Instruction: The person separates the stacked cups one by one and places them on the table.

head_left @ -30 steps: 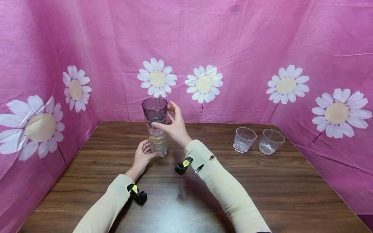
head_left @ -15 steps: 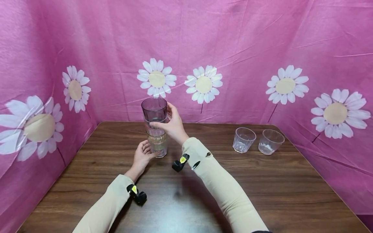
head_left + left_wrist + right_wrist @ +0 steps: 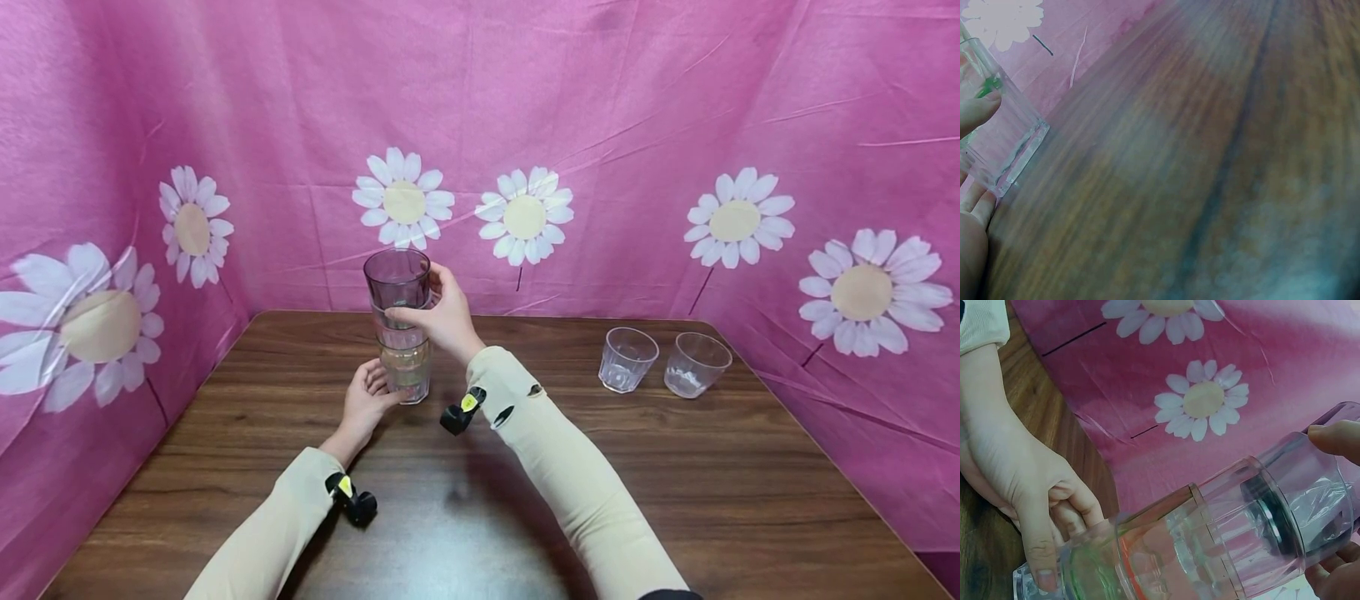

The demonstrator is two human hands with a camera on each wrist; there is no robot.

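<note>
A tall upright stack of nested plastic tumblers stands on the table's left half in the head view. A dark purple tumbler [image 3: 393, 279] is on top, with a pink tumbler [image 3: 405, 336] below it, then an amber tumbler [image 3: 403, 358]. The clear tumbler [image 3: 415, 387] forms the base. My left hand [image 3: 366, 408] holds this base tumbler low down, its thumb across the front; the left wrist view shows fingers around the clear tumbler [image 3: 1022, 119]. Higher up, my right hand [image 3: 447, 321] grips the stack where purple meets pink, thumb in front and fingers behind, partly hidden.
Two separate clear tumblers stand upright side by side at the right, the nearer-in tumbler [image 3: 628, 360] and the outer tumbler [image 3: 697, 365]. A pink daisy-print cloth [image 3: 600, 100] encloses the wooden table [image 3: 675, 483] at the back and sides.
My right hand has moved slightly left, and its raised fingers have come down against the tumblers. My left hand and the stack look almost unmoved.
</note>
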